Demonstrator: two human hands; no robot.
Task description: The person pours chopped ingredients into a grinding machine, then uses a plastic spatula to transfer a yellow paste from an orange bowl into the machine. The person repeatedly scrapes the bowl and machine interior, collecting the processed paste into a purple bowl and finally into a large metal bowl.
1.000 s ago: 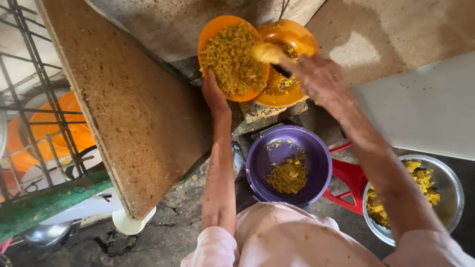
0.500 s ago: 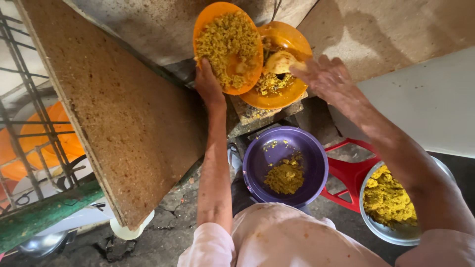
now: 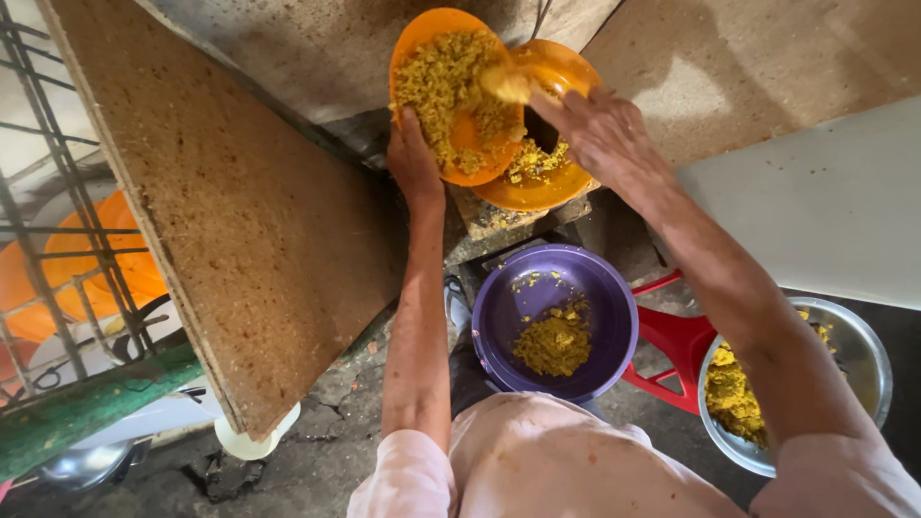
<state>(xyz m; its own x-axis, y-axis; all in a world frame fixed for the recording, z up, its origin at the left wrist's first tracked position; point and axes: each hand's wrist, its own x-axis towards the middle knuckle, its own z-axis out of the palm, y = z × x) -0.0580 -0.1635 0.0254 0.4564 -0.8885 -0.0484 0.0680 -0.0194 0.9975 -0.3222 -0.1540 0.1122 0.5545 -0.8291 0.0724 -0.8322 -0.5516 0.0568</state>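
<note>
At far left a dark metal grid (image 3: 58, 221) stands with orange plastic tubs (image 3: 67, 278) behind it, and a green painted bar (image 3: 86, 408) runs below. Next, a large brown particle board (image 3: 230, 221) leans across the frame, its lower corner over a white round container (image 3: 251, 443). No labels or signs are legible on any item.

The left hand (image 3: 414, 158) grips the lower rim of a tilted orange plate (image 3: 451, 91) loaded with yellow crumbly food; fingers are closed on the rim. Just right, the right hand (image 3: 600, 134) presses a lump of the yellow food (image 3: 507, 84) between curled fingertips at the plate's edge, above a second orange bowl (image 3: 537, 177) resting on a stone block.

Below, a purple bowl (image 3: 556, 321) holds a small heap of the same food. Further right stands a red stool (image 3: 676, 350), then a steel bowl (image 3: 844, 355) of yellow food, with a white panel (image 3: 825, 211) above.
</note>
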